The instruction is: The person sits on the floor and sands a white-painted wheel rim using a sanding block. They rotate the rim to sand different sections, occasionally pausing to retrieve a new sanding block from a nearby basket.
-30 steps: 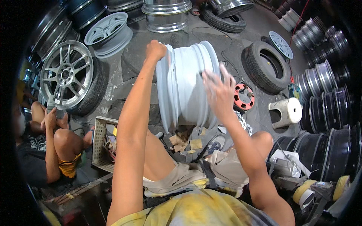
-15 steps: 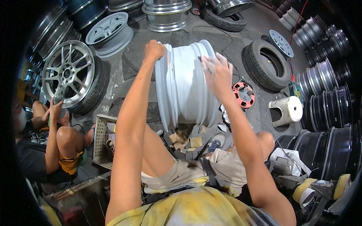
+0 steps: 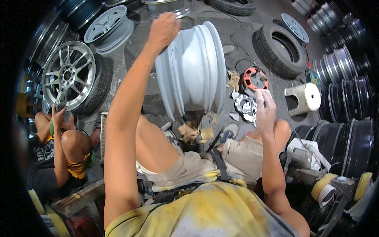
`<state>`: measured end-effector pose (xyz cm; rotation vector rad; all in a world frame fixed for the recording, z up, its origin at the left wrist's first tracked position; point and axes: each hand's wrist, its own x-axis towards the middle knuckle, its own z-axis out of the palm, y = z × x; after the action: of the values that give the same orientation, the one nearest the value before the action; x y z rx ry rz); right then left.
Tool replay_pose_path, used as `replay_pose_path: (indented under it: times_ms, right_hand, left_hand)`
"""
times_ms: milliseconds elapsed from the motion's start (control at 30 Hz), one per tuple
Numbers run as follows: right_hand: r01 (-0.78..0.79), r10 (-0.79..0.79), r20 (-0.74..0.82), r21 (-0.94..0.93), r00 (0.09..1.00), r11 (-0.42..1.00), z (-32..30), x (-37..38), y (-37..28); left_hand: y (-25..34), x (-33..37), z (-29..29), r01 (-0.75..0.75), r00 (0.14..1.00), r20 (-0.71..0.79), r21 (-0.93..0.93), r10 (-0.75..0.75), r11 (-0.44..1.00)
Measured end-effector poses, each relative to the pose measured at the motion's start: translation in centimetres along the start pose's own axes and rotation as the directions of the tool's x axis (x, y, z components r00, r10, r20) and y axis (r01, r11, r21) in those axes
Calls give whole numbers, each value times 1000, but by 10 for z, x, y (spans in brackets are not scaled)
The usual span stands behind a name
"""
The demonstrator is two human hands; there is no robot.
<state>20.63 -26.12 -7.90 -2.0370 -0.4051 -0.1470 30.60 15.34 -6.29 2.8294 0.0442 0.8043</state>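
A pale grey wheel rim (image 3: pixel 193 71) stands on its tread between my legs, its barrel toward me and its two edges at left and right. My left hand (image 3: pixel 162 32) is closed over the rim's upper left edge, and its fingertips are slightly blurred. Off the rim, above my right knee, is my right hand (image 3: pixel 266 106). Its whitish, dusty fingers are curled together, and I cannot make out whether something small is in them. Scraps of brown sandpaper (image 3: pixel 206 133) lie on the floor below the rim, by my shoes.
An orange cable reel (image 3: pixel 256 79) and a white stool (image 3: pixel 303 98) stand to the right, near a loose tire (image 3: pixel 272 51). At left, another person (image 3: pixel 59 146) holds a tool by a spoked wheel (image 3: pixel 68 75). Stacked rims (image 3: pixel 343 148) line the right side.
My right hand has left the rim's right edge and come down toward my right knee. My left hand has stayed at the left edge. The rim appears higher in view and slightly tilted.
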Motion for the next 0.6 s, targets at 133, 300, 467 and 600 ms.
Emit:
replay_pose_path:
  times_ms: [133,300,467,600]
  right_hand:
    - [-206,209,4,187,978,961,7,-5,65]
    - [-244,255,-22,215,967,945,10,-1,78]
    - [-210,200,85,141,976,968,24,-10,83]
    - [122,-12,355,-290,935,949,38,-31,108]
  left_hand:
    - [42,-7,31,-338,926,106,-198,363,920]
    - [63,-26,34,-307,929,158,-169,334,936]
    - [86,-60,20,-294,939,171,-50,298,955]
    - [101,-90,5,-243,943,222,-56,250,968]
